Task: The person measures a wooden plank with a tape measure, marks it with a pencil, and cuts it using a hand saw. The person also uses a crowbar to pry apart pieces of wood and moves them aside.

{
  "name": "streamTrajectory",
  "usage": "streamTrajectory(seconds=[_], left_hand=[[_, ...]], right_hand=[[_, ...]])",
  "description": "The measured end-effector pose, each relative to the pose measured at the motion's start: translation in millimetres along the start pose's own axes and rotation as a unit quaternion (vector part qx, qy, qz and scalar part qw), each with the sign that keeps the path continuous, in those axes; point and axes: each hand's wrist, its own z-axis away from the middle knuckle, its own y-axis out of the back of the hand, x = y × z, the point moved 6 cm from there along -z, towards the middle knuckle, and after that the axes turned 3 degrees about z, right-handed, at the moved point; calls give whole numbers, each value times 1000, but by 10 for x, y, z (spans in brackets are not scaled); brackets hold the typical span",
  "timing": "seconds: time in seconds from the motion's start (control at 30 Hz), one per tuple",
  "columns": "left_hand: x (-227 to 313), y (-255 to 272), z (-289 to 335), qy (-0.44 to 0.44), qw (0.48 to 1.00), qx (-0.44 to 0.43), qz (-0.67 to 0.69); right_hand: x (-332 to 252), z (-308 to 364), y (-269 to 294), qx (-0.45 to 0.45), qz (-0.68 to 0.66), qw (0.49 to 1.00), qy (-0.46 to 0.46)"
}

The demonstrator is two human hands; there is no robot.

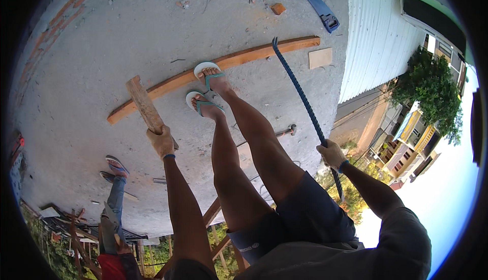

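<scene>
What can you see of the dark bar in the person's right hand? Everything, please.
The bar is long, slim and dark blue-black, apparently metal, with a twisted-looking, ridged shaft and a bent, claw-like far end. It slants across the view from upper left to lower right. The gloved right hand grips it nearer its lower end, which extends past the fist. The claw end overlaps the long wooden beam in view; whether they touch can't be told.

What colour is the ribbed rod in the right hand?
The ribbed rod is dark blue, best seen in the head view.
</scene>
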Motion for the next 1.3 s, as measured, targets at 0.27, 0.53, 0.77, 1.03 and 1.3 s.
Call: streamTrajectory(seconds=[0.27,0.53,0.77,1.03,1.3], left_hand=[[875,929,540,-21,964,-263,-1],[3025,1029,1617,-86,844,-445,-288],[4854,184,2201,-334,697,-331,-542],[6186,-340,1726,-280,690,-328,-581],[7557,-1258,1638,-397,543,-338,-659]], right_hand=[[866,178,-568,-55,-191,980,8],[997,155,-125,-23,-85,996,12],[519,-321,331,55,-204,975,65],[-263,-554,779,-33,-365,930,-39],[-1001,-786,883,29,-444,891,-92]])
